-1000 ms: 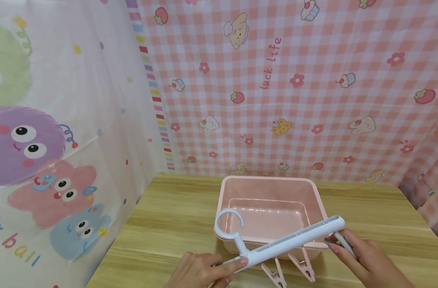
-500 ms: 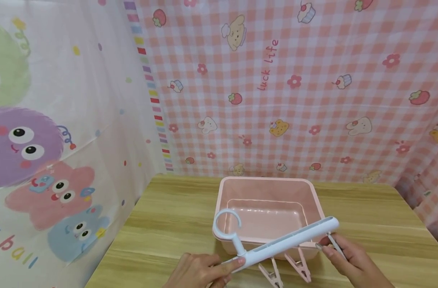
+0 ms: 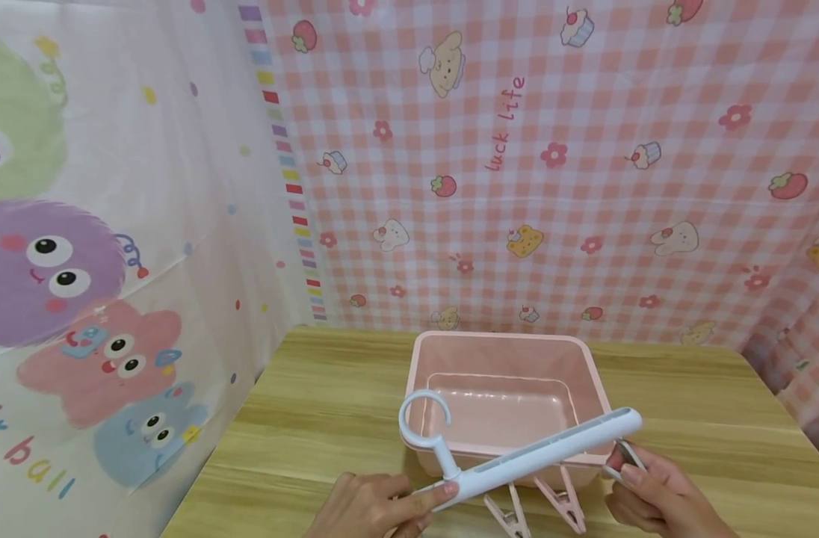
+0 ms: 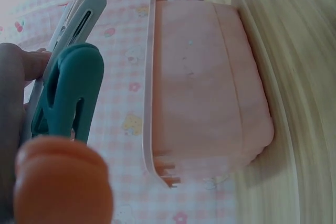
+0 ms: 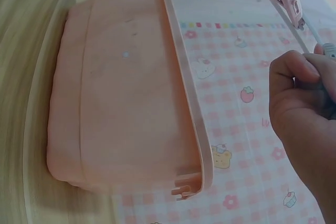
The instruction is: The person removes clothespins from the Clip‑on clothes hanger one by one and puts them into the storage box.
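A pale blue hanger (image 3: 540,456) with a round hook (image 3: 404,418) is held slantwise in front of a pink bin (image 3: 504,338). My left hand (image 3: 376,504) grips its lower left end, with the index finger along the bar. Beneath the hanger's right end, my right hand (image 3: 665,489) pinches a grey clip (image 3: 626,457) between thumb and fingers. Two pink clips (image 3: 564,502) hang below the bar's middle. The left wrist view has a green clip (image 4: 73,90) and, close to the camera, an orange piece (image 4: 63,182) along the hanger.
The bin stands on a wood-grain table (image 3: 302,418), just behind the hanger. A pink checked cloth (image 3: 490,202) hangs behind the table. On the left is a white cloth (image 3: 201,187) with cartoon figures.
My right hand has shifted slightly and turned the grey clip, so its arms point another way under the bar. The left hand keeps its grip; the hanger has barely moved.
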Demonstrator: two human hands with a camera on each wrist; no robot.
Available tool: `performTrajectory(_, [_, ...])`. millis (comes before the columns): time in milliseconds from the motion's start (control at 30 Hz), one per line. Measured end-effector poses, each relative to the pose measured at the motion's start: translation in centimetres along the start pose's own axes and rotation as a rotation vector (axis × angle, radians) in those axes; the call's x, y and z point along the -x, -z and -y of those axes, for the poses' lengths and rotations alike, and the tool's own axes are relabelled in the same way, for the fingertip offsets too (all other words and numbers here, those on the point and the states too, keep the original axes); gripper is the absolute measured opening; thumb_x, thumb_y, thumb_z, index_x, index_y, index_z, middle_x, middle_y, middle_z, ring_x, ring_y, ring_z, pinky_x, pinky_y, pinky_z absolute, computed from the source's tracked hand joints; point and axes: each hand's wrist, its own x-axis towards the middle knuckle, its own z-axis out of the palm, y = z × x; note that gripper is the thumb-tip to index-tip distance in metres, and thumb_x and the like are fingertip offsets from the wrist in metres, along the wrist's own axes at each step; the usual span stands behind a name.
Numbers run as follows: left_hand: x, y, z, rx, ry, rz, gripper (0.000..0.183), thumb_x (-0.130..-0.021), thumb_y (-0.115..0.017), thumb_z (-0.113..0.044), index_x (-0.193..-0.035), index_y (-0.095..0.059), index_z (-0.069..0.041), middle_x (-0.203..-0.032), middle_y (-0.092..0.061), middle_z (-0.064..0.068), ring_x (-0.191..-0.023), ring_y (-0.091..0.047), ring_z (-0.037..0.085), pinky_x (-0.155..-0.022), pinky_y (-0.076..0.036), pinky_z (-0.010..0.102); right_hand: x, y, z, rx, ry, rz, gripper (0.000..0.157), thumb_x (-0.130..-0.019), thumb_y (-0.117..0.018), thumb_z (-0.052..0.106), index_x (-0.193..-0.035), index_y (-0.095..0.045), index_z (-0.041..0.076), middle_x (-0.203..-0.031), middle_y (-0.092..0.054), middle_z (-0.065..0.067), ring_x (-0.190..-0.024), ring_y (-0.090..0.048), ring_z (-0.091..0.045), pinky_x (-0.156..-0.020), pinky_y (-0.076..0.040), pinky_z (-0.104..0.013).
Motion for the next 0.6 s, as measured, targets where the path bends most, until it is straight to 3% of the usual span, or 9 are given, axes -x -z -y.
performTrajectory(200, [-0.03,0.15,-0.11,0.004,0.007,-0.004,0.040,-0.109,-0.036,-0.028,-0.132,-0.068,-0.027,-0.059,-0.039,-0.014,-0.058,-0.015,-0.007,-0.056,-0.007,0.004,-0.03,-0.25,0.28,-0.009,-0.011,-0.002,0.058,-0.102,0.003,-0.009,-0.131,-0.046,-0.001,-0.063,-0.024,-0.007,-0.044,-0.016,-0.018,-0.047,-0.014,-0.029])
performTrajectory(467, [-0.06,0.24,-0.16,-0.002,0.005,-0.004,0.040,-0.109,-0.035,-0.028,-0.133,-0.068,-0.028,-0.059,-0.039,-0.014,-0.058,-0.015,-0.007,-0.056,-0.007,0.004,0.08,-0.07,0.45,0.176,0.014,-0.011,0.061,-0.097,0.003,-0.018,-0.129,-0.046,0.000,-0.062,-0.025,-0.007,-0.046,-0.018,-0.018,-0.046,-0.017,-0.025])
performTrajectory(600, [-0.06,0.22,-0.11,-0.003,-0.002,-0.009,0.040,-0.109,-0.036,-0.028,-0.134,-0.067,-0.027,-0.059,-0.039,-0.014,-0.058,-0.015,-0.007,-0.055,-0.007,0.004,0.47,-0.22,0.76,0.292,-0.034,-0.094,0.058,-0.098,-0.002,-0.019,-0.126,-0.048,0.003,-0.064,-0.025,-0.008,-0.049,-0.017,-0.019,-0.046,-0.016,-0.028])
